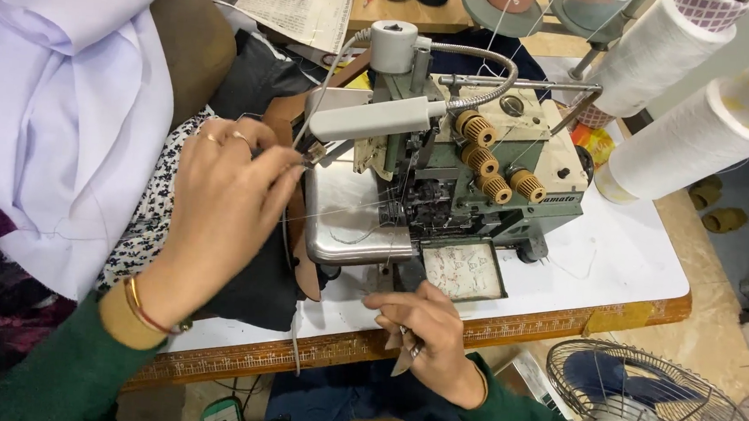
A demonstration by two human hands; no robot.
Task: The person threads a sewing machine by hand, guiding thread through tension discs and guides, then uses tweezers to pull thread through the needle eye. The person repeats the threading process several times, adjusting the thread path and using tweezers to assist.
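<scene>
Green-sleeved forearms are reaching up from the bottom edge, and the right hand (pixel 423 328) is resting at the near edge of the white table (pixel 635 255), fingers curled around a small pair of metal thread snips (pixel 406 355) whose pointed tip is sticking out toward the person. Its forefinger is stretching left along the tabletop, close to a thin thread (pixel 339 212) that is running up toward the machine; whether the fingertip is touching that thread cannot be told.

Up and to the left of that grip, the left hand (pixel 221 204), wearing rings and a gold and red bangle, is pinching its fingertips together on something small right at the left side of the green overlock sewing machine (pixel 481 192). What exactly is being pinched is too small to make out, though thread is stretching away from the fingertips across the shiny metal plate (pixel 347 226) of the machine. Under this hand a dark cloth (pixel 255 290) is lying over the table edge, with a flower-printed fabric (pixel 150 221) just to its left.

Just beyond the fingertips, a grey lamp (pixel 381 119) on a bendy metal neck is hanging over the machine, and four ribbed yellowish tension knobs (pixel 496 171) are sitting in a slanting row on the machine's front. Farther right, two big cones of white thread (pixel 705 128) are leaning in. Far left, a heap of pale lilac cloth (pixel 57 100) is piling up. Below the right hand, past the ruler-marked table edge, a round wire fan (pixel 651 406) is standing on the floor.
</scene>
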